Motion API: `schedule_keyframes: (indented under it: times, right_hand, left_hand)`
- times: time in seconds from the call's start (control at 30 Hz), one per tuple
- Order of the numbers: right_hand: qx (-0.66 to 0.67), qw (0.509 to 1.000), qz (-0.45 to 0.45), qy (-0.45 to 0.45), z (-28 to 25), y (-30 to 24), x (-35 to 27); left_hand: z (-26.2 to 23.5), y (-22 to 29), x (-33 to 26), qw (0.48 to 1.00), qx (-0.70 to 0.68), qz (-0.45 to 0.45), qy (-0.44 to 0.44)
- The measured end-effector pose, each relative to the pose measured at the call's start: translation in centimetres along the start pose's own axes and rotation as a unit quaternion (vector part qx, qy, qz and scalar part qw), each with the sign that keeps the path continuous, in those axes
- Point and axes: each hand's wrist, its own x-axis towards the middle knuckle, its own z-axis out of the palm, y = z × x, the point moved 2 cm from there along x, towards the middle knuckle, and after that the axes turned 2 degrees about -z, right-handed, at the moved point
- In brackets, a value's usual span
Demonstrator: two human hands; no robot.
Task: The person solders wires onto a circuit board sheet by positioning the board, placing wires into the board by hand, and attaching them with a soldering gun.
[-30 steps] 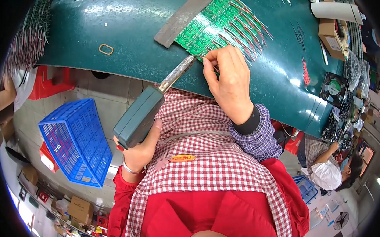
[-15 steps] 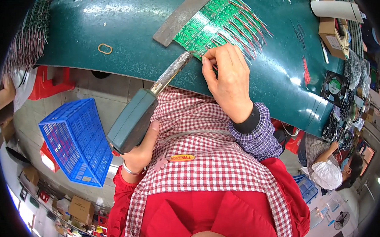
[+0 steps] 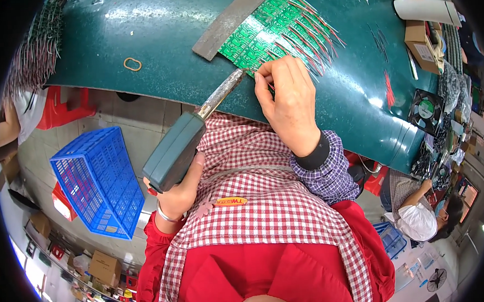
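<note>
My left hand (image 3: pixel 180 196) is wrapped around the dark green body of a soldering gun (image 3: pixel 174 151). Its long, stained metal barrel slants up to the right, and the tip is at the near corner of a green circuit board panel (image 3: pixel 243 47). Right beside that tip, my right hand (image 3: pixel 289 97) pinches a thin wire, mostly hidden by the fingers. Rows of red, white and black wires (image 3: pixel 310 37) stick out from the panel toward the right. Along the panel's far left side lies a flat grey metal bar (image 3: pixel 231 22).
An oval tan ring (image 3: pixel 133 64) lies on the green table (image 3: pixel 97 55). Wire bundles (image 3: pixel 32 57) hang at the far left. Red wires (image 3: pixel 389 90), a black fan (image 3: pixel 426 110) and a cardboard box (image 3: pixel 422 46) are at right. A blue crate (image 3: pixel 100 181) stands below left; a co-worker (image 3: pixel 418 219) sits right.
The soldering gun and my left hand have shifted slightly right and up, with the tip still at the panel's corner. My right hand has barely moved, still pinching.
</note>
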Motion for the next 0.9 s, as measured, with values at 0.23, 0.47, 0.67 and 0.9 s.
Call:
schedule_keyframes:
  times: [0.23,0.47,0.67,0.9]
  right_hand:
    - [-0.003,1.000,-0.001,-0.002,0.05,-0.02,0.02]
    - [-0.006,1.000,0.000,-0.005,0.03,0.00,0.00]
    - [-0.007,1.000,0.002,-0.006,0.02,-0.06,-0.01]
    - [-0.007,1.000,-0.001,-0.002,0.04,-0.02,0.00]
  left_hand:
    - [0.29,0.26,0.23,0.999,0.030,0.038,0.001]
    - [0.24,0.43,0.38,0.998,0.028,0.042,0.026]
    - [0.23,0.39,0.19,0.999,0.030,0.034,0.010]
    - [0.09,0.26,-0.11,0.999,0.016,0.032,0.025]
